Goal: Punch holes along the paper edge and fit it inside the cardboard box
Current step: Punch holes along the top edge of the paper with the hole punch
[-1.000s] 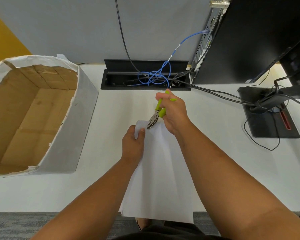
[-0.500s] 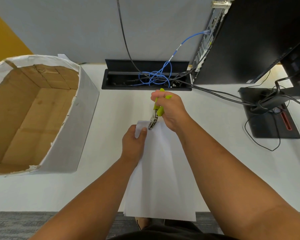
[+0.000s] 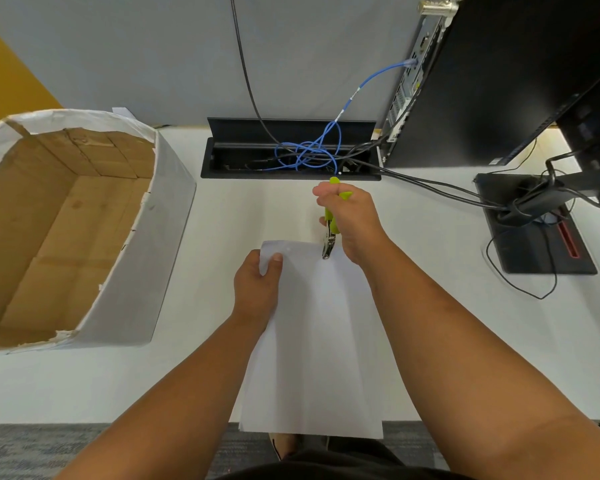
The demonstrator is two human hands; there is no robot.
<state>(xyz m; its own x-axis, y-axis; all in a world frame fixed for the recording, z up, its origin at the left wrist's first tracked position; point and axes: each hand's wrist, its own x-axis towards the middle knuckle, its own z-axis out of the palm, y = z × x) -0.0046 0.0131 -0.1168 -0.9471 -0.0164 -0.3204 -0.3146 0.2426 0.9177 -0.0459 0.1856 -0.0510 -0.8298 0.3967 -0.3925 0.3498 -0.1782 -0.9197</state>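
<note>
- Overhead, from the head camera: the paper [image 3: 312, 341] lies across the near edge of the tabletop [image 3: 430, 271], its near end overhanging that edge.
- Left hand [image 3: 257, 289] pinches the paper's far left corner, thumb on top, fingers underneath, grip closed on the sheet.
- Right hand [image 3: 352, 223] is wrapped tight around the green handles of the punch [image 3: 329, 233]; its metal nose bites the paper's far edge, just right of the left thumb.
- One small hole shows near the far edge, between thumb and punch.
- Box [image 3: 84, 220] stands open at the tabletop's left edge, well apart from the paper, white outside, bare cardboard inside.
- Cable tray [image 3: 291, 150] with blue cable sits at the far edge.
</note>
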